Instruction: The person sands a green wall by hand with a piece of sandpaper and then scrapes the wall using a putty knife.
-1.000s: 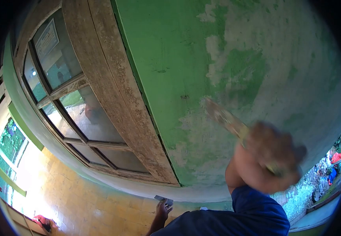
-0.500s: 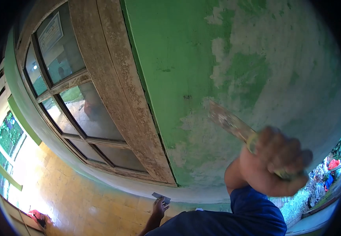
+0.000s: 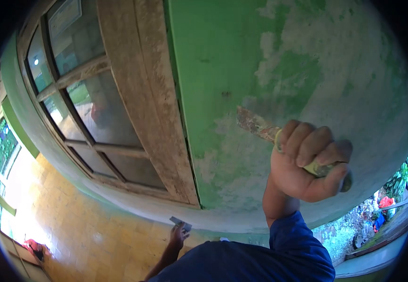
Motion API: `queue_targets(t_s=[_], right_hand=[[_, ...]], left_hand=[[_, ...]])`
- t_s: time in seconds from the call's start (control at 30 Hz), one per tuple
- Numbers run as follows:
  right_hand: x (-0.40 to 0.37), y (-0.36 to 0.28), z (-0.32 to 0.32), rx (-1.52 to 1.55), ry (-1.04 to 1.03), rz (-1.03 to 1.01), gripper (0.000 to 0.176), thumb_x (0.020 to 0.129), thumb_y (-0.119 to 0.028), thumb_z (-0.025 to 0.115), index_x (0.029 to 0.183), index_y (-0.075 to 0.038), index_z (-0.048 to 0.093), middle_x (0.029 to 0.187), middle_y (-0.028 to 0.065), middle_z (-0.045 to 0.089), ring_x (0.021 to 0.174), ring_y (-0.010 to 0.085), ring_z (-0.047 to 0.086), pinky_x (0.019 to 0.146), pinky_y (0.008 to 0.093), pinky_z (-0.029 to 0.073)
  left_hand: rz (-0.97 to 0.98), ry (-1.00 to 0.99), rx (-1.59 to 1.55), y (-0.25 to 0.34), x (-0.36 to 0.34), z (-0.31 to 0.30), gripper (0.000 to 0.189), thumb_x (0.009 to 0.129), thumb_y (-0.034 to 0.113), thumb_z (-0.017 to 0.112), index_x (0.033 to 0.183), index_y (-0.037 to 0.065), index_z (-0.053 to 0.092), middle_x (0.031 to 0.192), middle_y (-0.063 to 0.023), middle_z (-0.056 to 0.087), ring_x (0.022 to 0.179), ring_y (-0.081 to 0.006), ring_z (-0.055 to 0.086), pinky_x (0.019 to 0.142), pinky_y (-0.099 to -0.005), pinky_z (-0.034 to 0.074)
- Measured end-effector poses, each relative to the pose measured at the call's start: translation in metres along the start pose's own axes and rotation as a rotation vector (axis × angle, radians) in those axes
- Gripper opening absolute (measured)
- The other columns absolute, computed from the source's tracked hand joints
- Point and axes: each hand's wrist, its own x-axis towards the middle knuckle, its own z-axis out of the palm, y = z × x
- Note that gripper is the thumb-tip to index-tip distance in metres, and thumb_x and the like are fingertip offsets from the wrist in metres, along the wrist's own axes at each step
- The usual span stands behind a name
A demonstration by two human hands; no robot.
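Note:
My right hand [image 3: 309, 162] is raised in front of the wall, fingers wrapped round the yellow-green handle of a scraper [image 3: 255, 124]. The scraper's blade is crusted with residue and points up-left, its tip overlapping the edge of a bare grey patch on the green painted wall [image 3: 208, 70]. Lower down, near the foot of the wall, my left hand [image 3: 177, 236] grips a small flat grey plate [image 3: 181, 223]; the fingers partly cover it, and its exact kind does not show.
Left of the green paint stands a weathered wooden window frame [image 3: 133, 80] with glass panes. A yellow tiled floor [image 3: 91, 235] runs below, with a red item [image 3: 35, 248] at lower left. Plants and a red object [image 3: 386, 202] show outside at far right.
My right hand and the scraper have moved up and left across the wall. The view has shifted slightly, and my left hand still holds the grey plate.

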Motion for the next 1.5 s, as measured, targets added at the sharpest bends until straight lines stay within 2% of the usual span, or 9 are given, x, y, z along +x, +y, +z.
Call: queue_targets(t_s=[0.17,0.3,0.5,0.57,0.7,0.83,0.93,1.1,1.5], right_hand=[[-0.095,0.006,0.007,0.044,-0.013,0.532,0.020,0.088,-0.017,0.056,0.074,-0.005,0.048,0.060,0.0039,0.047,0.054,0.0127,0.047,0.050,0.0292,0.036],[-0.209,-0.002,0.010,-0.311,-0.077,1.363,0.025,0.082,-0.019,0.065,0.070,-0.003,0.051,0.056,0.0025,0.046,0.056,0.0100,0.049,0.051,0.0276,0.037],[-0.347,-0.078,-0.011,-0.833,-0.388,1.283,0.033,0.086,-0.031,0.059,0.073,-0.002,0.056,0.057,0.0061,0.051,0.054,0.0148,0.049,0.051,0.0335,0.038],[-0.348,-0.112,-0.005,-0.762,-0.378,1.782,0.039,0.085,-0.037,0.060,0.074,0.000,0.057,0.058,0.0076,0.052,0.058,0.0167,0.050,0.055,0.0374,0.038],[-0.328,-0.147,-0.002,-0.863,-0.412,1.760,0.030,0.083,-0.029,0.065,0.075,0.000,0.060,0.059,0.0064,0.054,0.054,0.0126,0.050,0.051,0.0303,0.040],[-0.302,-0.181,0.007,-0.504,0.709,1.535,0.017,0.083,-0.016,0.063,0.092,-0.001,0.060,0.076,0.0074,0.060,0.060,0.0165,0.056,0.053,0.0303,0.044],[-0.290,-0.205,0.003,-0.193,0.910,1.401,0.034,0.082,-0.010,0.060,0.113,0.000,0.050,0.086,0.0125,0.060,0.068,0.0212,0.060,0.060,0.0339,0.050],[-0.304,-0.234,0.004,0.094,0.963,1.515,0.053,0.077,-0.003,0.055,0.127,-0.004,0.035,0.089,0.0152,0.059,0.078,0.0268,0.062,0.073,0.0414,0.053],[-0.322,-0.308,-0.007,0.003,0.939,1.695,0.028,0.073,-0.003,0.048,0.101,-0.005,0.044,0.078,0.0099,0.051,0.064,0.0192,0.053,0.061,0.0338,0.046]], left_hand=[[0.051,0.013,-0.084,0.005,-0.015,-0.002,0.034,0.084,0.029,0.062,0.109,0.010,0.050,0.101,-0.0095,0.056,0.088,-0.0237,0.059,0.074,-0.0385,0.047],[0.062,0.050,-0.083,0.000,-0.035,-0.016,0.032,0.084,0.028,0.062,0.107,0.009,0.050,0.099,-0.0088,0.057,0.088,-0.0224,0.059,0.073,-0.0385,0.048],[0.020,0.050,-0.052,-0.015,-0.056,-0.041,0.030,0.083,0.025,0.064,0.103,0.007,0.051,0.093,-0.0073,0.056,0.087,-0.0205,0.059,0.072,-0.0378,0.049],[-0.010,0.033,-0.032,-0.018,-0.060,-0.045,0.028,0.082,0.025,0.065,0.099,0.006,0.052,0.091,-0.0064,0.055,0.084,-0.0192,0.058,0.071,-0.0375,0.048],[-0.054,-0.165,0.022,-0.046,-0.046,-0.058,0.022,0.081,0.021,0.065,0.093,0.007,0.053,0.080,-0.0046,0.055,0.072,-0.0147,0.056,0.063,-0.0291,0.047],[-0.025,-0.229,0.153,-0.047,-0.068,-0.028,0.017,0.081,0.015,0.063,0.091,0.007,0.053,0.077,-0.0026,0.053,0.067,-0.0116,0.054,0.060,-0.0272,0.046],[-0.028,-0.275,0.219,-0.052,-0.080,-0.013,0.018,0.080,0.013,0.064,0.093,0.007,0.053,0.077,-0.0004,0.053,0.066,-0.0099,0.053,0.058,-0.0259,0.045],[-0.089,-0.369,0.381,-0.070,-0.078,-0.029,0.021,0.081,0.008,0.060,0.099,0.008,0.049,0.086,-0.0041,0.053,0.081,-0.0166,0.057,0.070,-0.0386,0.052],[-0.147,-0.354,0.192,-0.111,-0.120,0.027,0.026,0.079,0.001,0.056,0.103,0.003,0.045,0.092,-0.0086,0.052,0.084,-0.0220,0.059,0.075,-0.0449,0.056]])
